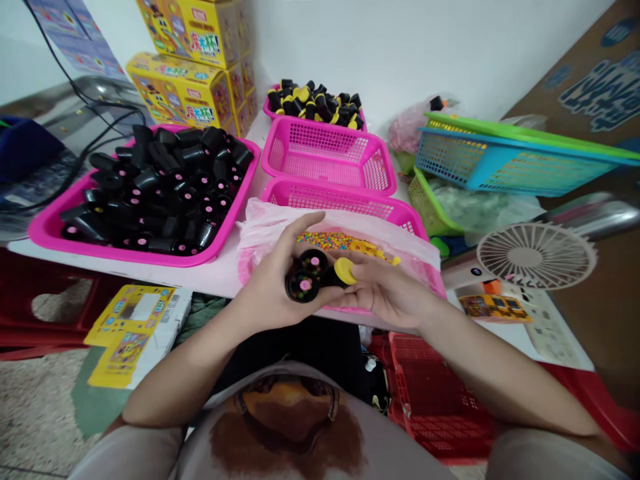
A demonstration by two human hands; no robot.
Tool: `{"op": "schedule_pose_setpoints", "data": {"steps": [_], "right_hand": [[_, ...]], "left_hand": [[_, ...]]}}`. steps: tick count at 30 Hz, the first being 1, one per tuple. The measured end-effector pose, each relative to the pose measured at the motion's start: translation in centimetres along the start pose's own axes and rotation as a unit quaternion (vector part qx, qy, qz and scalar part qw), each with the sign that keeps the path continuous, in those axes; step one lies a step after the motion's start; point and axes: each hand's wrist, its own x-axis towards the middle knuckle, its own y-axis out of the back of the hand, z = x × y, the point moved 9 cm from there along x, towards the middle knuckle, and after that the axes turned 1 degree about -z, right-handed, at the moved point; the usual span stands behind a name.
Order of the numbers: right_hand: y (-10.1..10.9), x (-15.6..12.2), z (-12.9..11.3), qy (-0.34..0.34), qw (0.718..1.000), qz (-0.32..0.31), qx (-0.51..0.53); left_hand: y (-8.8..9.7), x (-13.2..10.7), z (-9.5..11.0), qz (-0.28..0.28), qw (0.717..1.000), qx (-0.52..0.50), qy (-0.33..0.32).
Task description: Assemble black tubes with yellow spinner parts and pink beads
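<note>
Several small black cups [303, 287] rest in my left hand [273, 283], whose fingers curl around them. Two of these cups face me with open tops, showing a pink centre and coloured beads inside. My right hand [383, 290] pinches a round yellow lid [346, 271] at the end of another black cup, beside the left fingers. Whether the lid is seated on that cup, I cannot tell. Behind both hands, small multicoloured beads [325, 240] and yellow pieces [367, 248] lie on a plastic sheet [410, 243] over a pink basket [345, 197].
On the left, a pink tray [220, 250] is heaped with black cups. Further back are a pink basket [330, 157], a basket of yellow-lidded cups [315, 103] and stacked yellow boxes [180, 90]. A fan [537, 257] and a blue basket [500, 163] stand right.
</note>
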Motion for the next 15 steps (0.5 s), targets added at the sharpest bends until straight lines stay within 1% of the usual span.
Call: {"op": "schedule_pose_setpoints", "data": {"steps": [1, 2, 3, 4, 5, 6, 7, 8, 9, 10, 13, 15], "right_hand": [[0.4, -0.1, -1.0, 0.055, 0.996, 0.016, -0.070], [0.7, -0.5, -2.3, 0.130, 0.978, 0.039, -0.156], [0.6, -1.2, -3.7, 0.217, 0.940, 0.066, -0.255], [0.0, -2.1, -4.9, 0.301, 0.880, 0.091, -0.356], [-1.0, -3.1, -5.5, 0.370, 0.806, 0.112, -0.448], [-2.1, -3.9, -5.7, 0.417, 0.733, 0.126, -0.522], [-3.1, -4.4, -5.5, 0.446, 0.671, 0.135, -0.577], [-4.0, -4.6, -5.2, 0.463, 0.627, 0.142, -0.611], [-4.6, -4.7, -4.9, 0.474, 0.599, 0.148, -0.628], [-5.1, -4.7, -4.7, 0.481, 0.584, 0.156, -0.635], [-5.9, -4.7, -4.5, 0.510, 0.563, 0.177, -0.626], [-6.2, -4.8, -4.6, 0.534, 0.551, 0.175, -0.617]], "left_hand": [[0.3, 0.0, -0.3, 0.025, 1.000, -0.003, 0.011], [0.7, 0.0, -0.6, 0.053, 0.998, 0.001, 0.022], [0.9, -0.1, -0.8, 0.079, 0.996, 0.008, 0.033], [1.1, -0.2, -1.0, 0.101, 0.994, 0.017, 0.042], [1.2, -0.3, -1.1, 0.117, 0.992, 0.025, 0.048], [1.2, -0.4, -1.1, 0.128, 0.990, 0.031, 0.053], [1.2, -0.4, -1.1, 0.137, 0.988, 0.034, 0.056], [1.2, -0.4, -1.0, 0.146, 0.987, 0.033, 0.058], [1.2, -0.5, -0.9, 0.154, 0.986, 0.028, 0.059], [1.2, -0.5, -0.8, 0.160, 0.985, 0.020, 0.061], [0.9, -0.5, -0.7, 0.165, 0.984, -0.007, 0.072], [0.5, -0.6, -0.8, 0.159, 0.984, -0.019, 0.079]]}}
